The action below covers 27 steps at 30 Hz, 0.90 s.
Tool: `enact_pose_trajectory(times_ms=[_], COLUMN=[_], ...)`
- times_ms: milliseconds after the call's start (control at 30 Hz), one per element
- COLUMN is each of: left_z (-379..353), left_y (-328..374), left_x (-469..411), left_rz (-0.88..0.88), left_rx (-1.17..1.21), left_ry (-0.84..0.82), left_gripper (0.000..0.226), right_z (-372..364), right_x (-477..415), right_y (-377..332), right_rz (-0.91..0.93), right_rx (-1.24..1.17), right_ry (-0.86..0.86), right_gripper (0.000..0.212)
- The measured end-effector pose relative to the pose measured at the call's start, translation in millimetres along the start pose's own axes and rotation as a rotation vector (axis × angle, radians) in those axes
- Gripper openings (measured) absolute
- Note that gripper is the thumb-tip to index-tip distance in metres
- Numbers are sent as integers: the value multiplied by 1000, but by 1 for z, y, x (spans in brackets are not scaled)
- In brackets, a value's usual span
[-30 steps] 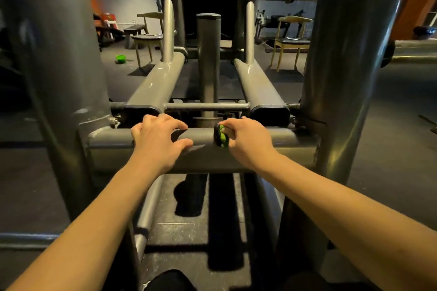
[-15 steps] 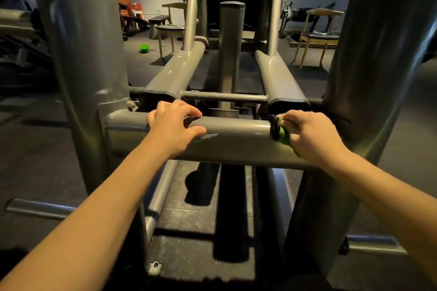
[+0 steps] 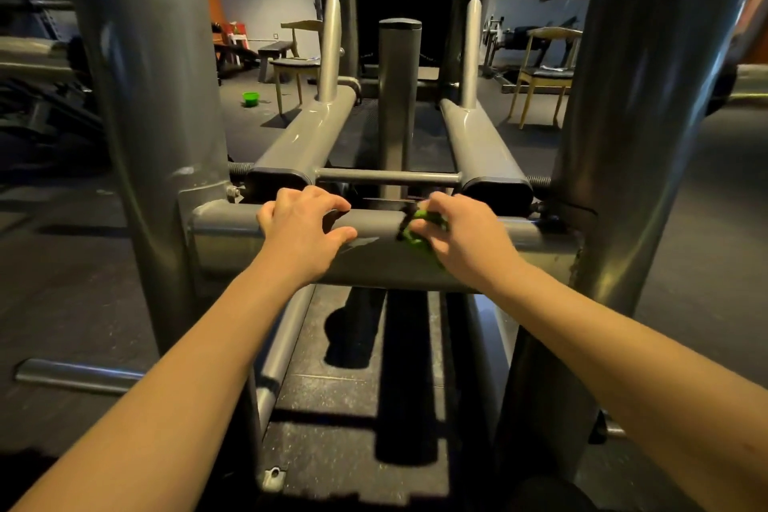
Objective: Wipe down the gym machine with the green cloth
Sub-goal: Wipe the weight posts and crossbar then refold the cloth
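The green cloth (image 3: 420, 235) is bunched up small in the right hand (image 3: 467, 235). It is pressed on the fat grey cross bar (image 3: 374, 258) of the gym machine (image 3: 149, 104), near the middle of the bar. Only a bit of green peeks out by the thumb.

What could go wrong? The cloth is scrunched into a ball, so I think it rubs only a thin stripe. It may miss the back and the underside of the round bar. It could also slip out of the hand and drop to the floor (image 3: 62, 283), or catch on the thin rod (image 3: 386, 177) just behind the bar.

The right fingers (image 3: 442, 202) are curled round the cloth and hold it against the metal. The left hand (image 3: 301, 231) sits just beside, on the same bar. Its fingers (image 3: 328, 197) bend over the top and the thumb is on the front. It holds the bar and nothing else.
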<state>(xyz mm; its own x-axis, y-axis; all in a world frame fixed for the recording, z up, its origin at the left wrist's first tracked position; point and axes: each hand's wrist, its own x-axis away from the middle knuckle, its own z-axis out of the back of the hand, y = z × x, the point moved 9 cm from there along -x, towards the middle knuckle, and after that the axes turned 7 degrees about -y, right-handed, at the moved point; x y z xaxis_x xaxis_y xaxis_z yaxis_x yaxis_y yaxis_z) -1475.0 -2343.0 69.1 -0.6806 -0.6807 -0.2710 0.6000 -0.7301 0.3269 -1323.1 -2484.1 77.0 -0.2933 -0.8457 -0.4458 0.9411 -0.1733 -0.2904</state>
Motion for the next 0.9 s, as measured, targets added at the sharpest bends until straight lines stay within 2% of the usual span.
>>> enact_pose_trajectory(times_ms=[167,300,467,633,733,900], left_z=[-4,-6,-8,-11,-13,-17], left_y=[-6,-8,-9,-9,-9,-9], left_x=[7,7,9,12,16,17], left_rz=[-52,-65,-70,-71,-88,-87], left_rx=[50,81,77,101,141,173], left_ry=[54,72,96,123,162,181], left_gripper=[36,35,35,35,34,35], right_z=[32,16,-18,-1,-4,-38], right_x=[54,56,24,69,100,84], right_y=[55,34,-25,15,44,9], right_rz=[14,-19,96,132,79,97], right_rx=[20,39,85,242,281,236], right_ry=[243,376,329,336,336,317], right_gripper=[30,30,19,10,17,14])
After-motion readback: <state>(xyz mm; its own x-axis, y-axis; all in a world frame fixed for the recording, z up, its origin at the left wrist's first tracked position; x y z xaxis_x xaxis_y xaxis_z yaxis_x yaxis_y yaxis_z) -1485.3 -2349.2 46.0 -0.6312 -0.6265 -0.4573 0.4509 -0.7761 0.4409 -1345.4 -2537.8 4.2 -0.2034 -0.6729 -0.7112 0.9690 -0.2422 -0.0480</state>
